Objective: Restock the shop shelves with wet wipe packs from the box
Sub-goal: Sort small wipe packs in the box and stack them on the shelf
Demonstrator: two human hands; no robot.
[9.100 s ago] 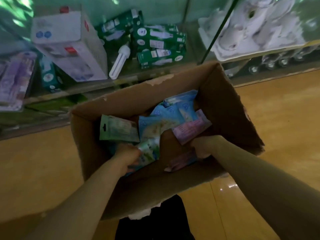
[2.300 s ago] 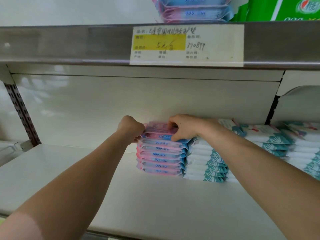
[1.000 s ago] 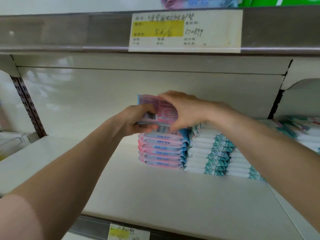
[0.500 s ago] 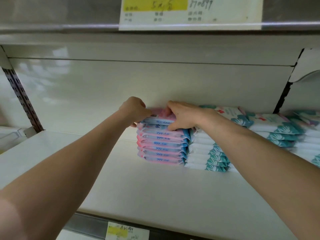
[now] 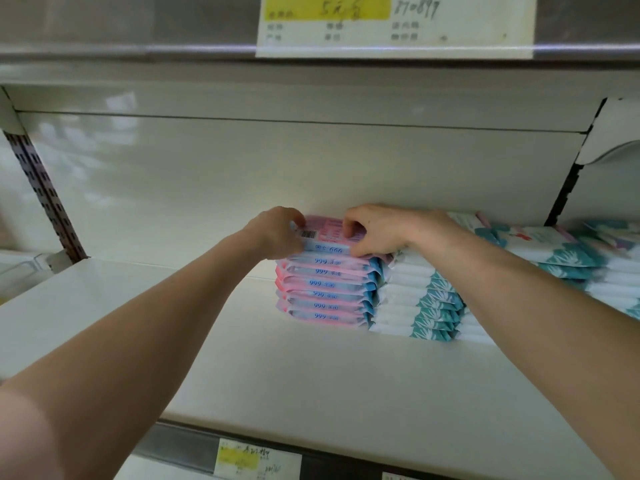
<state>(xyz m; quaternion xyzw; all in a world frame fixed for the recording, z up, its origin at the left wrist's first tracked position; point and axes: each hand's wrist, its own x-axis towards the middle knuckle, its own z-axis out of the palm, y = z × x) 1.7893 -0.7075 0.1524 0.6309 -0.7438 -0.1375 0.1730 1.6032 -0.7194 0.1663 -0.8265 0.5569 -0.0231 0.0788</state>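
Note:
A stack of pink and blue wet wipe packs (image 5: 323, 289) stands at the back of the white shelf (image 5: 277, 368). The top pack (image 5: 327, 237) lies upside down, barcode showing, on that stack. My left hand (image 5: 277, 232) grips its left end with curled fingers. My right hand (image 5: 375, 230) grips its right end, thumb at the front edge and fingers on top. The box is out of sight.
White and teal wipe packs (image 5: 422, 303) are stacked right beside the pink stack, with more (image 5: 568, 258) further right. The shelf above (image 5: 138, 32) carries a yellow price label (image 5: 394, 22). A slotted upright (image 5: 45, 195) stands at the left. Bare shelf lies left of the stack.
One second ago both hands held the pink pack lifted above the stack. It now lies flat on top, both hands still on its ends.

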